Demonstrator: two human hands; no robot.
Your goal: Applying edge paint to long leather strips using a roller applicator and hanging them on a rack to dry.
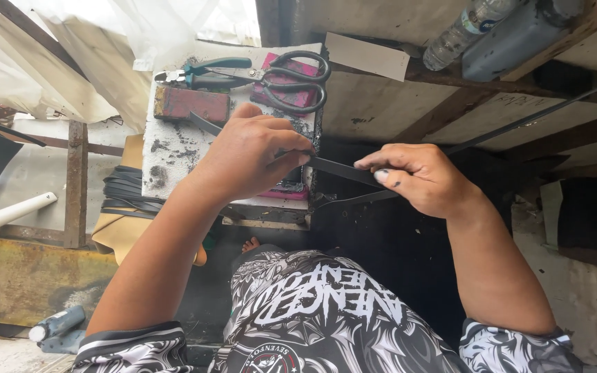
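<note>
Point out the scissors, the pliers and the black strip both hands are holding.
scissors [297, 77]: head view, on the black handle loops.
pliers [209, 69]: head view, on the green grips.
black strip [336, 168]: head view, on the stretch between left hand [250, 155] and right hand [423, 176].

White work block [174, 148], top stained with black smudges and flecks, resting on a rusty metal frame [76, 183]. On its far edge: 1 pair of black-handled scissors [291, 77] and 1 pair of teal-handled pliers [205, 71], touching. Scissors lie across a pink flat piece [286, 93]. Just left of that, 1 dull red rectangular block [191, 103]. A black strip [205, 124] runs diagonally over the top. Coiled black strips [127, 193] sit beside the block's left edge, lower down.
</note>
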